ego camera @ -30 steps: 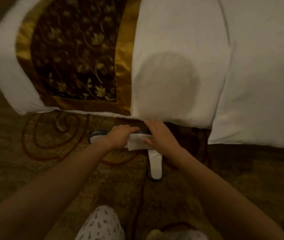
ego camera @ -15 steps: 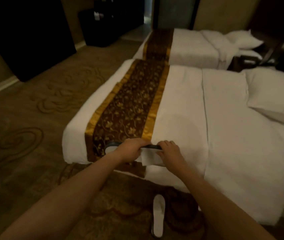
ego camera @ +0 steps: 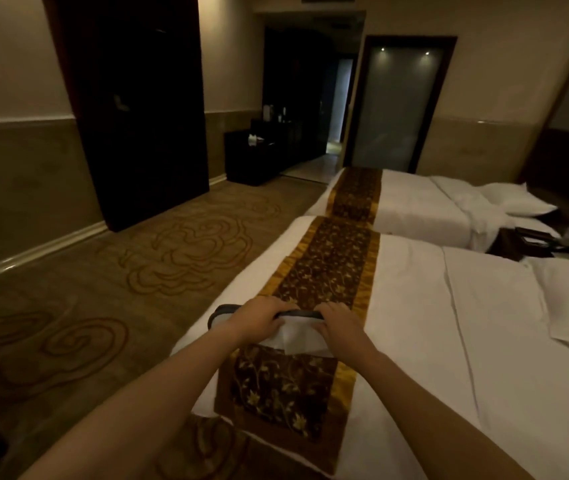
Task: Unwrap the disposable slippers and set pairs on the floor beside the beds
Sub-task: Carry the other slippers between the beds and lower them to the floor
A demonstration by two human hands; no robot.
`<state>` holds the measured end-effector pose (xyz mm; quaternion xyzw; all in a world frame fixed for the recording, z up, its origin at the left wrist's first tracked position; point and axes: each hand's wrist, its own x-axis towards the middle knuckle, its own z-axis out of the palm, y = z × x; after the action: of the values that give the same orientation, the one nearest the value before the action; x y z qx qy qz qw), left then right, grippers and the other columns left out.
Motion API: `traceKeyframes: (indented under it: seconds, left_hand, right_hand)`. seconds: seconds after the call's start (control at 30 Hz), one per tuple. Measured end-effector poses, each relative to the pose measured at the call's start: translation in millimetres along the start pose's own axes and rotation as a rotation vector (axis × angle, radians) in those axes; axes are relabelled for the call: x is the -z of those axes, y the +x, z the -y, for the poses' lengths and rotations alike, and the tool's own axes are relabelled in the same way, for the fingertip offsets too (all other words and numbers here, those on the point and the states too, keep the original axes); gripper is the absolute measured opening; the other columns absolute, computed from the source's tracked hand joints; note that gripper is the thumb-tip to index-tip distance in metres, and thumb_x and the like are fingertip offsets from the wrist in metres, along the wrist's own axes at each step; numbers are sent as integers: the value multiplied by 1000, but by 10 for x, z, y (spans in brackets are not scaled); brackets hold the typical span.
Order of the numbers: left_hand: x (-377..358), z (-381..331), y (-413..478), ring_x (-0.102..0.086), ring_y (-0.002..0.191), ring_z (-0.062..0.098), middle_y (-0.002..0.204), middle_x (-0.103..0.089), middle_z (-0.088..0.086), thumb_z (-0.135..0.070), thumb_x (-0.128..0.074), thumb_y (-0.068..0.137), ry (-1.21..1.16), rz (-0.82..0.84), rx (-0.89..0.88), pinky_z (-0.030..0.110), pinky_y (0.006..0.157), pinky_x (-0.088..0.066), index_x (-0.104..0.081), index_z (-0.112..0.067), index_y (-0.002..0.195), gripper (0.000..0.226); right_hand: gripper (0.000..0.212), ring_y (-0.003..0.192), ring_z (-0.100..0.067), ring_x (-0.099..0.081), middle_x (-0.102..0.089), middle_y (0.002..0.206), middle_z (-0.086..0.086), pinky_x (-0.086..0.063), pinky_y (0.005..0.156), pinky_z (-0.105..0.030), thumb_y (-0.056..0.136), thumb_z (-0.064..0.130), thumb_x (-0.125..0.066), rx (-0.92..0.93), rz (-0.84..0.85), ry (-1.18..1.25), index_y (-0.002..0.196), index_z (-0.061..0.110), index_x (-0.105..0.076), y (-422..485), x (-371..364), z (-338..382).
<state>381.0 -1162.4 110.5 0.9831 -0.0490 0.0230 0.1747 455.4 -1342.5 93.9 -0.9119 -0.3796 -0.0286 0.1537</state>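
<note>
Slipper: I am clasping it in left hand and right hand, judging it light, floppy; stiffer sole rim offers surest hold

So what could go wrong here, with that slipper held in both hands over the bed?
Two things, I think. The left hand and right hand both grip the slipper and seem to pull at its thin white part, which could tear. It also hangs over the near bed's runner, not the carpet, and no second slipper is in view, so the pair might end up split, or the dark sole might touch the bedding.
</note>
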Motion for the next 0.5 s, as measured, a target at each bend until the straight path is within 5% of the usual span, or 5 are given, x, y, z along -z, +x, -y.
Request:
traceKeyframes:
  seconds: [0.5]
  left_hand:
    - [1079,2484,-123,-58,110,23,122,-65,5,-17,-49,91,53,-99,40,26,85,-40,-57,-22,128,38]
  right_hand:
    - [20,106,-28,-49,-57,112,-10,-40,89,-38,93,23,-46,60,9,23,109,12,-54,2027,-531,1761]
